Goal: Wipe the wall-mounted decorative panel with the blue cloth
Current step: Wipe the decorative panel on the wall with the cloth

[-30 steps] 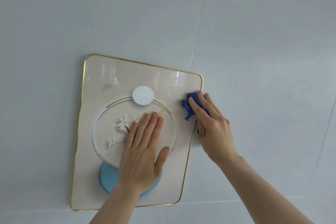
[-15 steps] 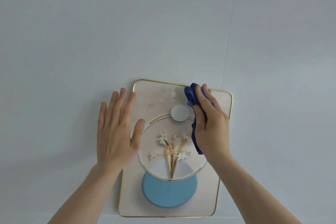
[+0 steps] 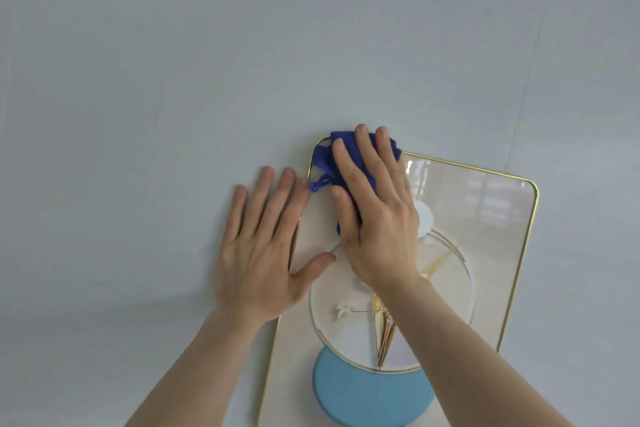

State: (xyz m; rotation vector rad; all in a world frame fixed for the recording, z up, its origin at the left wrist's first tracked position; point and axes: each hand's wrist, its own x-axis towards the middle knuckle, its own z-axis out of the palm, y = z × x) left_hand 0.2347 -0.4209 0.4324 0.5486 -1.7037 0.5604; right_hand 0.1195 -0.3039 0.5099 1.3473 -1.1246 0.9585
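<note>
Wall (image 3: 173, 80): plain pale grey, bare from 9 through 3 o'clock around the decorative panel (image 3: 485, 218), gold-rimmed, mounted at lower right, its bottom edge cut off by the frame. Left hand (image 3: 258, 250): fingers released, spread flat across the panel's 9 o'clock rim. Right hand (image 3: 375, 208): fingers flat, pressing the blue cloth (image 3: 341, 152) against the panel's 11 o'clock corner.

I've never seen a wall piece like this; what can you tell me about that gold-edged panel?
The decorative panel is a glossy cream rectangle with rounded corners and a thin gold rim, flat on the pale wall and tilted in this view. It shows a ringed circle with white flowers and golden stems above a blue disc. The right hand presses a blue cloth on its top-left corner; the left hand overlaps its left edge.
</note>
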